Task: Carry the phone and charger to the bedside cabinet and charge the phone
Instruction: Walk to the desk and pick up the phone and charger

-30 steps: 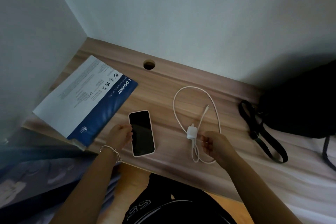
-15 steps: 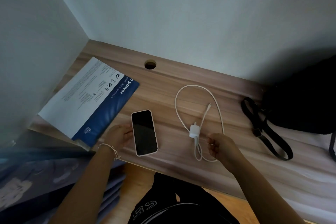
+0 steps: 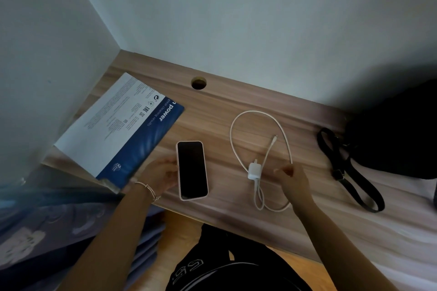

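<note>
A phone (image 3: 192, 170) with a dark screen and pale pink case lies flat, face up, near the front edge of the wooden desk (image 3: 220, 120). My left hand (image 3: 158, 176) is at its left edge, fingertips touching the case. To the right lies a white charger (image 3: 254, 169), its cable (image 3: 238, 125) looped on the desk with the free plug (image 3: 274, 137) inside the loop. My right hand (image 3: 292, 178) hovers just right of the charger. Its fingers are pinched together at the cable's right strand, and the hand hides that part of the cable.
A blue and white printed packet (image 3: 123, 130) lies at the desk's left, overhanging the edge. A black bag (image 3: 397, 134) with a strap (image 3: 350, 168) sits at the right. A round cable hole (image 3: 198, 83) is near the wall. Walls close the back and left.
My right hand has shifted slightly up and right, from below the charger to the cable's right strand. My left hand stays at the phone's edge. Phone and charger have not moved.
</note>
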Demonstrator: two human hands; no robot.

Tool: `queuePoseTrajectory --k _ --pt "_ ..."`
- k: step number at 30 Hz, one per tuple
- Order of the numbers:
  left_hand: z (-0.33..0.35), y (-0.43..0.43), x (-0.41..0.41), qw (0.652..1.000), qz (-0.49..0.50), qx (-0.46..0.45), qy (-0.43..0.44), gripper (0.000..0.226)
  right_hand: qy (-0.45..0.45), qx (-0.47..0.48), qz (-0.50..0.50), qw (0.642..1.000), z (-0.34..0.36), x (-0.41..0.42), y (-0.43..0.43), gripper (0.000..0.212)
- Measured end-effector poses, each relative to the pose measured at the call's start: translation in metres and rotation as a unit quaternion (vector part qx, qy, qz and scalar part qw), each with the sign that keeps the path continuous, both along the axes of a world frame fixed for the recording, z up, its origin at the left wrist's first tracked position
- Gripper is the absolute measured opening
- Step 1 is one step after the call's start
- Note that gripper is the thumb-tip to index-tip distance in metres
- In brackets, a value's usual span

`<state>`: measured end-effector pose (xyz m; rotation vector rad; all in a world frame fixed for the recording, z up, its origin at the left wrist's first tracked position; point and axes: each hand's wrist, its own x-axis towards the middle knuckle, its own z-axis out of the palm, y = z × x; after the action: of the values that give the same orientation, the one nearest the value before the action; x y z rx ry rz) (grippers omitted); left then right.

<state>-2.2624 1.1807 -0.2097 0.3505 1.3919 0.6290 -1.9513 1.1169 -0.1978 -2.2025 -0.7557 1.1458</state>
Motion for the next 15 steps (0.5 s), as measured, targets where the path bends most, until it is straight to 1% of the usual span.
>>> queuePoseTrajectory --k 3,5,7,9,12,15 --pt "0.001 -0.005 -0.001 1.000 -0.003 0.012 -0.016 0.030 -0.071 -0.037 0.014 0.997 -0.006 0.004 0.001 0.042" --pt "-0.001 -0.006 -0.001 1.000 -0.002 0.011 -0.010 0.034 -0.105 -0.066 0.025 0.992 -0.008 0.008 0.001 0.052" --pt "-0.001 -0.006 -0.001 1.000 -0.011 0.019 0.002 0.035 -0.120 -0.090 0.031 0.988 -0.008 0.009 0.001 0.059" --pt "-0.001 -0.006 -0.001 0.999 -0.023 0.032 0.018 0.035 -0.122 -0.108 0.032 0.986 -0.008 0.010 0.003 0.068" --pt "0.004 -0.007 0.003 0.998 -0.031 0.042 0.038 0.034 -0.099 -0.114 0.032 0.988 -0.008 0.008 0.007 0.078" --pt "0.011 -0.008 0.004 0.997 -0.050 0.048 0.039 0.034 -0.094 -0.114 0.048 0.988 -0.010 0.001 0.009 0.088"
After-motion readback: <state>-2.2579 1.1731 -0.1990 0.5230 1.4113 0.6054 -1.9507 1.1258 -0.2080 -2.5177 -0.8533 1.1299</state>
